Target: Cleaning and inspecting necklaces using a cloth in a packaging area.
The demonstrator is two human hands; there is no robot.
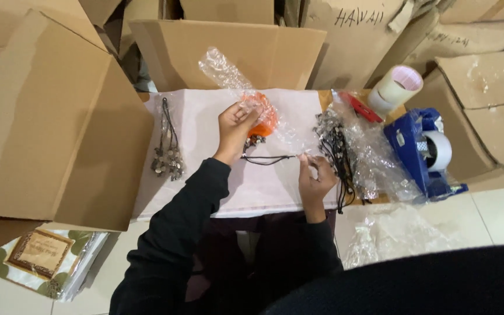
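Nearest to me, my dark sleeves run up from the bottom edge toward a white paper-covered work surface (205, 192). My right hand (316, 178) sits at the near side of that surface, fingers pinched closed on one end of a thin black cord necklace (269, 157), which lies stretched leftward across the white sheet. My left hand (234, 125) is farther in, fingers curled closed around the mouth of a clear crinkled plastic bag (234, 76); the bag holds something orange, and the beaded end of the cord hangs just beneath this hand. Just right of my right hand, a heap of dark beaded cord necklaces (336, 146) rests on loose clear plastic wrapping (374, 157). On the left part of the sheet, well apart from both hands, lies a separate small bunch of beaded cords (167, 151). Farther right stand a blue tape dispenser (418, 151) and a roll of pale packing tape (398, 87). An open brown cardboard box (53, 122) flanks the left, and more cardboard cartons (228, 49) are stacked behind.
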